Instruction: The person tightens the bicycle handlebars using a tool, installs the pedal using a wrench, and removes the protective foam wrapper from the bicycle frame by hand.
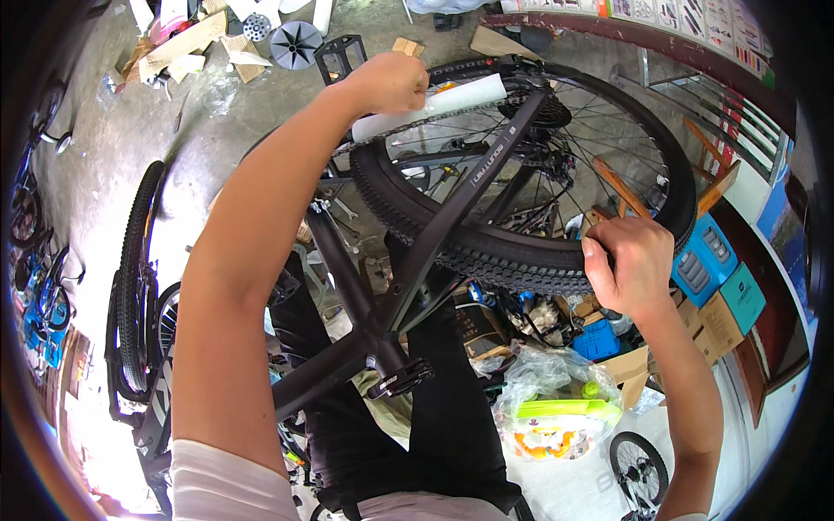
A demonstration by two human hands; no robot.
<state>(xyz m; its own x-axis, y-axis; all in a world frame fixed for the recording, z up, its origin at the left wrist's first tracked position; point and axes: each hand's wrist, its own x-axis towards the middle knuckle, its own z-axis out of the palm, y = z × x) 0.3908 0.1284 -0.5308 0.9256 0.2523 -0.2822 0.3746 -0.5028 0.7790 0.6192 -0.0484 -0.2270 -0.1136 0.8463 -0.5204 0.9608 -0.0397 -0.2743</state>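
A black bicycle frame (352,347) lies tilted across my legs, its rear wheel pointing away to the right. My left hand (393,83) is closed in a fist at the near end of a white foam tube (460,102), which lies along the chain side of the frame. What its fingers grip is hidden. Just beyond that hand a black pedal (340,59) sticks up. On the near right side of the wheel, my right hand (632,260) is wrapped over the knobbly tyre (521,276), thumb towards me. Sprockets (543,108) and the derailleur (556,165) sit at the hub.
Cardboard scraps (187,48) and a grey plastic disc (296,45) litter the floor at far left. Another bicycle wheel (137,278) stands at left. A clear plastic bag (556,391), a blue plastic stool (705,260) and cardboard boxes (717,328) crowd the right. Wrenches (346,207) lie under the frame.
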